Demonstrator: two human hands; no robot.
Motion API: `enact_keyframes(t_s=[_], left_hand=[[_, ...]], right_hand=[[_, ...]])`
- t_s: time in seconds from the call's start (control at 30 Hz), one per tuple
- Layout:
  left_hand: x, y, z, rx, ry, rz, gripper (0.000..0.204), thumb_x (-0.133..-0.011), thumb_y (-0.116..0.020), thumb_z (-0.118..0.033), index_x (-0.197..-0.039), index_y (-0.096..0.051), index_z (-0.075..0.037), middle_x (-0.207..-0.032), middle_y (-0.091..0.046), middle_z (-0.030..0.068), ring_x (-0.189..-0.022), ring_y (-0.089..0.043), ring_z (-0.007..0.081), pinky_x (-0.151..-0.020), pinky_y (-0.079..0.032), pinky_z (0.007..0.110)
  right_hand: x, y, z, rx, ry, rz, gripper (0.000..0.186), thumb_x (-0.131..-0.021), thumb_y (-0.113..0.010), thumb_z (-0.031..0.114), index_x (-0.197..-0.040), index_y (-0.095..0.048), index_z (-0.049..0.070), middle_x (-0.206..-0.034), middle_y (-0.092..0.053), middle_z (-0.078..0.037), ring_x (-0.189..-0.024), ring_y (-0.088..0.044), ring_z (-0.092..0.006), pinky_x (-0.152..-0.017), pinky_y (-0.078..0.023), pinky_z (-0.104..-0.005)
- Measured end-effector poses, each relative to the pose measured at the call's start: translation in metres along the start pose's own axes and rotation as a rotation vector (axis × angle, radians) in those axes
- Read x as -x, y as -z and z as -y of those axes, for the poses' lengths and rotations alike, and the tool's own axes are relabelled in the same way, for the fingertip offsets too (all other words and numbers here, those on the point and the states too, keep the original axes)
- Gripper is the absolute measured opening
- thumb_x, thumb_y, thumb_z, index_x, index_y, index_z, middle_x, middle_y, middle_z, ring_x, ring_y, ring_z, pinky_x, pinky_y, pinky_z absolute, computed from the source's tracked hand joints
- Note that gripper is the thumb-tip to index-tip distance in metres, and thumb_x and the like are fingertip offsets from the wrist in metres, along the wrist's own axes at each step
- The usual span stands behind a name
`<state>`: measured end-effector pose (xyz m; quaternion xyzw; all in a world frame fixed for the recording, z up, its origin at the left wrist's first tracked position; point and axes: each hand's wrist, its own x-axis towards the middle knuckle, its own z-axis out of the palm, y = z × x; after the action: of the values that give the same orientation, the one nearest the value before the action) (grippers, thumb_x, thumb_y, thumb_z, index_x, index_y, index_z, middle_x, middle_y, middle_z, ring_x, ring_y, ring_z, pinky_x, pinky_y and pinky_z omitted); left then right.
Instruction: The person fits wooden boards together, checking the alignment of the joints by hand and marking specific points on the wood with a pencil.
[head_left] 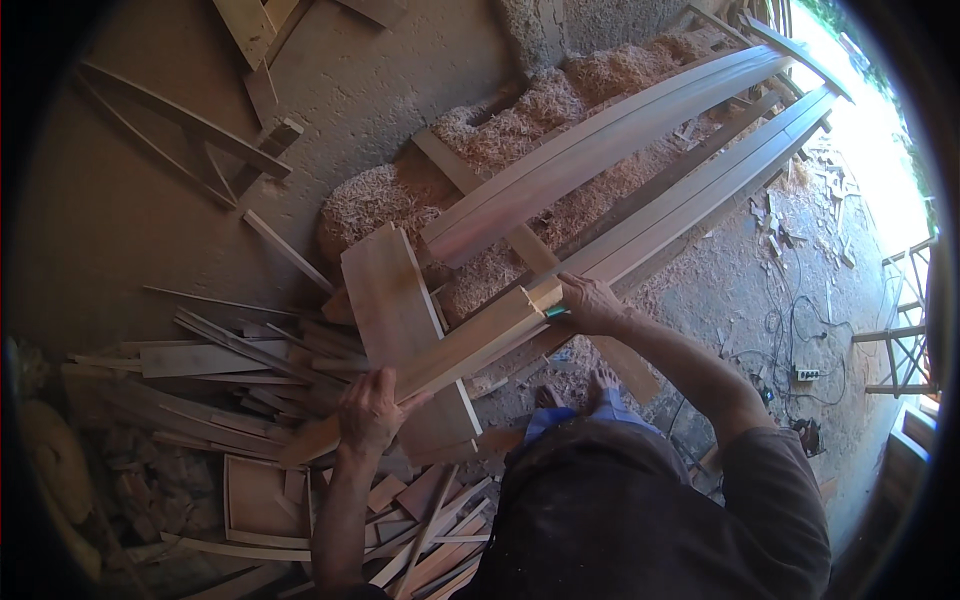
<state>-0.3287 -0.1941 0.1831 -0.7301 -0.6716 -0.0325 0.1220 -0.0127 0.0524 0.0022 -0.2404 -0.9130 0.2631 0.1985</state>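
A long, pale wooden plank (465, 345) lies slantwise in front of me, from lower left up to the right. My left hand (370, 410) is closed around its lower part, thumb along the near side. At the upper end, my right hand (595, 305) grips the plank beside its cut face. Just under the right fingers shows a small green thing (556, 311), too little visible to name. A wide, flat board (385, 290) passes crosswise beneath the plank.
Long boards (610, 130) and joined planks (710, 185) stretch away on wooden supports over heaped shavings (380, 195). Wood offcuts (240, 395) pile up at the left. On the floor at right lie a power strip (806, 375) and cables; a metal frame (905, 330) stands beyond.
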Motion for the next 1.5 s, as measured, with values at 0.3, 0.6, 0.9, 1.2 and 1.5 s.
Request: enact_keyframes(t_s=[0.3, 0.6, 0.9, 1.2, 1.5], left_hand=[[-0.014, 0.008, -0.011, 0.032, -0.027, 0.102, 0.056, -0.076, -0.087, -0.048, -0.096, -0.054, -0.008, -0.086, -0.063, 0.0098, -0.077, -0.066, 0.029, -0.069, -0.056, 0.042], [-0.088, 0.008, -0.067, 0.168, -0.05, 0.243, 0.059, -0.078, -0.088, -0.033, -0.11, -0.045, -0.009, -0.095, -0.064, 0.0133, -0.088, -0.071, 0.0344, -0.075, -0.059, 0.046], [-0.09, 0.004, -0.064, 0.169, -0.077, 0.264, 0.059, -0.077, -0.089, -0.03, -0.109, -0.043, -0.009, -0.094, -0.064, 0.0145, -0.083, -0.071, 0.0356, -0.071, -0.059, 0.047], [-0.087, 0.014, -0.072, 0.125, -0.012, 0.192, 0.082, -0.076, -0.089, -0.035, -0.141, -0.045, -0.011, -0.091, -0.066, 0.0134, -0.079, -0.071, 0.0347, -0.069, -0.059, 0.047], [-0.084, 0.007, -0.065, 0.182, 0.014, 0.286, 0.085, -0.077, -0.089, -0.035, -0.145, -0.044, -0.011, -0.096, -0.07, 0.0166, -0.086, -0.073, 0.0367, -0.076, -0.059, 0.047]], right_hand=[[0.001, 0.001, 0.001, -0.041, -0.03, 0.026, 0.045, -0.086, -0.077, 0.033, -0.118, -0.057, 0.008, -0.11, -0.059, -0.013, -0.104, -0.065, -0.035, -0.084, -0.057, -0.0462], [0.002, 0.004, 0.004, -0.041, -0.066, 0.062, 0.051, -0.087, -0.077, 0.034, -0.126, -0.055, 0.008, -0.116, -0.059, -0.014, -0.109, -0.065, -0.0351, -0.086, -0.056, -0.0467], [0.004, -0.006, 0.013, -0.025, -0.081, -0.081, 0.054, -0.079, -0.085, 0.035, -0.115, -0.056, 0.007, -0.105, -0.06, -0.013, -0.104, -0.065, -0.0345, -0.085, -0.056, -0.0453], [0.006, -0.009, 0.006, 0.009, -0.085, -0.111, 0.049, -0.078, -0.084, 0.032, -0.108, -0.055, 0.007, -0.104, -0.06, -0.014, -0.099, -0.066, -0.0356, -0.082, -0.056, -0.0454], [0.003, -0.002, 0.016, -0.042, -0.128, -0.052, 0.056, -0.077, -0.086, 0.034, -0.119, -0.056, 0.01, -0.11, -0.059, -0.012, -0.105, -0.066, -0.0353, -0.084, -0.056, -0.0466]])
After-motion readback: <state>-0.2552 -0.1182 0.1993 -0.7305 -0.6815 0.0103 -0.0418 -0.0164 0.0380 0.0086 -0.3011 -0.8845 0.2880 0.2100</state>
